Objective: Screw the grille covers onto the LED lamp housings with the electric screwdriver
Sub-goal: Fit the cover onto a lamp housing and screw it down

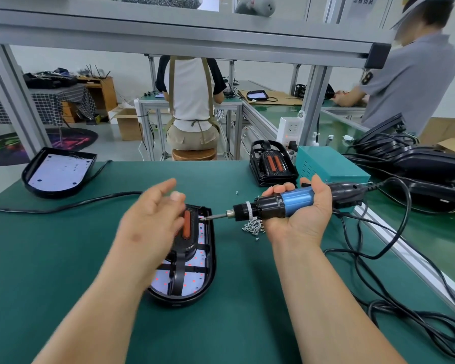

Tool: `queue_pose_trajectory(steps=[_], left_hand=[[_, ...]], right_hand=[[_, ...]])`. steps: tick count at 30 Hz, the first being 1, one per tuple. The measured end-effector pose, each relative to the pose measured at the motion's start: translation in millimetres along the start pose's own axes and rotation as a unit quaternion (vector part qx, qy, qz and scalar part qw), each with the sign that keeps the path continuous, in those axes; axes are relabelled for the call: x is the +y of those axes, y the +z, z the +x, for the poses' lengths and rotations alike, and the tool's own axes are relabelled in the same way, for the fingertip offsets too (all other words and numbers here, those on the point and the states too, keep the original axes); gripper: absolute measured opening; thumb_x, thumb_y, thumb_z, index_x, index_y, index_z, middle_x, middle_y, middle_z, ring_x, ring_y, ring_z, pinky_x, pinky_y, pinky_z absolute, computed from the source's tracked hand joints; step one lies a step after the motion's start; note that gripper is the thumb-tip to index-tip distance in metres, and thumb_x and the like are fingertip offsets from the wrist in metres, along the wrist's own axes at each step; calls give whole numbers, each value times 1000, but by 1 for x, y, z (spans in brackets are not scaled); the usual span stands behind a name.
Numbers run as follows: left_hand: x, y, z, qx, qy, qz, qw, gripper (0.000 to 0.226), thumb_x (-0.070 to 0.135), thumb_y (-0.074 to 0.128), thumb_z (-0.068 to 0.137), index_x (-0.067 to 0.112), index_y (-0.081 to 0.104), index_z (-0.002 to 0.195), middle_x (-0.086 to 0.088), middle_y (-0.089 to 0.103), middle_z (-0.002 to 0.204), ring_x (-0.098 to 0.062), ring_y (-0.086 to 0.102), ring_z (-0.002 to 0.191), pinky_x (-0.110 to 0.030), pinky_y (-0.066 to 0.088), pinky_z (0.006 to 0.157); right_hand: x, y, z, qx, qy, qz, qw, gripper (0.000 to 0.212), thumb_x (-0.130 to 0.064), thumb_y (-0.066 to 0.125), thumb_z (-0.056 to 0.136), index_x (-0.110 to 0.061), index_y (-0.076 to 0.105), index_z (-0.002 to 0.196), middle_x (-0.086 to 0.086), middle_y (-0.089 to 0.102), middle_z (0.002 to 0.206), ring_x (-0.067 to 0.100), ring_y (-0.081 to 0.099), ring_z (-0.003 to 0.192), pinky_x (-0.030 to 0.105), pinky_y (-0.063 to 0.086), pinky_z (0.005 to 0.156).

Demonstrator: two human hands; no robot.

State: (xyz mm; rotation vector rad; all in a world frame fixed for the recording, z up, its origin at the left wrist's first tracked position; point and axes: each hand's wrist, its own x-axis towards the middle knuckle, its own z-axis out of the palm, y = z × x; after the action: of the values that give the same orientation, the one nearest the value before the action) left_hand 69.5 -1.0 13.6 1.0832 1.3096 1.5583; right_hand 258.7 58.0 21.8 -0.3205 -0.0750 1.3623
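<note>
Electric screwdriver point(281, 204): your right hand point(304, 208) wraps it; left hand point(153, 219) spread, empty. Bit tip at grille cover point(188, 233) one o'clock corner; stand it upright.

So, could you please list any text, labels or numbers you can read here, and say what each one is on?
"8": sleeve patch of the person standing at right; a digit ahead of it is too blurred to read.
Paper sign at top right: printed characters, too blurred to read.
Bare LED board at left: tiny markings, too small to read.
Electric screwdriver and teal box: no readable text.
</note>
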Motion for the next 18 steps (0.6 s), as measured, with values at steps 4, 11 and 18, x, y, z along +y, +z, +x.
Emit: queue_pose_trajectory(steps=[4, 11, 18], left_hand=[[3, -42, 20, 127, -8, 135, 983, 19, 27, 61, 98, 32, 61, 116, 5, 67, 108, -16, 63, 100, -41, 49, 101], [-5, -44, 6, -102, -292, 58, 949, 34, 35, 61, 94, 8, 81, 94, -12, 78, 96, -21, 77, 80, -27, 60, 56], [-8, -33, 4, -74, -218, 2, 973, 12, 2, 57, 95, 0, 67, 101, -19, 76, 85, -27, 74, 64, -36, 61, 53]], right_hand=[[1, -1, 1, -9, -3, -3, 1000, 21, -30, 67, 82, -17, 52, 85, 2, 54, 60, 18, 54, 48, 30, 52, 57], [18, 6, -14, -68, 36, -41, 996, 19, -29, 67, 76, -17, 52, 79, 1, 51, 59, 18, 51, 48, 27, 50, 58], [36, 14, -38, -152, 43, -95, 983, 24, -24, 71, 66, -18, 54, 82, 2, 50, 58, 19, 50, 47, 26, 49, 56]])
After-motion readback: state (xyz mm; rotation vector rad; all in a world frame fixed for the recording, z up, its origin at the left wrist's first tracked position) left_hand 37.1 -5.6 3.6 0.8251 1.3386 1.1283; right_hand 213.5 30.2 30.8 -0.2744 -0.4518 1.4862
